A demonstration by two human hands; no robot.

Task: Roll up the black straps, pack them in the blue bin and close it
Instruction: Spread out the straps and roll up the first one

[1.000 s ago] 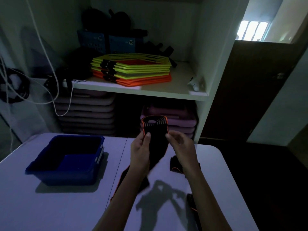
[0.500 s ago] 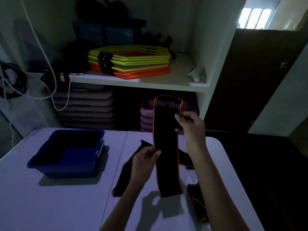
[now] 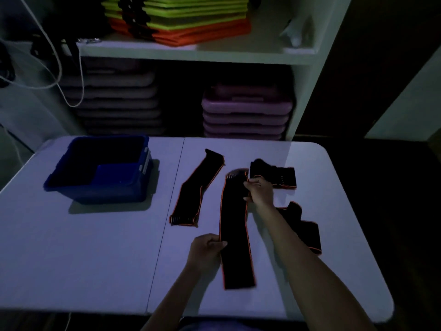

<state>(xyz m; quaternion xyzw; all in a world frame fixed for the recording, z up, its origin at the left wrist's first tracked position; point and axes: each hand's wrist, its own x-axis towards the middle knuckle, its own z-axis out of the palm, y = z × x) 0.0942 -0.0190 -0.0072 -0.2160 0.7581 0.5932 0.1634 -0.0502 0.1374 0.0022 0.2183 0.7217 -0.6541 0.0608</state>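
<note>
Head cam: our L hand (image 3: 206, 249) fingers pinch strap (image 3: 235, 235) edge; R hand (image 3: 260, 192) fingers curl round its far end. Bin (image 3: 95, 192) well left of them, open-topped, inside dark.

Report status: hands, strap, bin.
Left hand pinches strap at side edge, right hand grips far end. Strap flat, unrolled. Bin open; second strap lies between.

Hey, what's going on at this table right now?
A person is working on one black strap stretched lengthwise on the table. The right hand grips its far end, and the left hand pinches its edge nearer the body. Three more straps lie loose beside it. The blue bin sits open to the left; no strap shows inside it.
</note>
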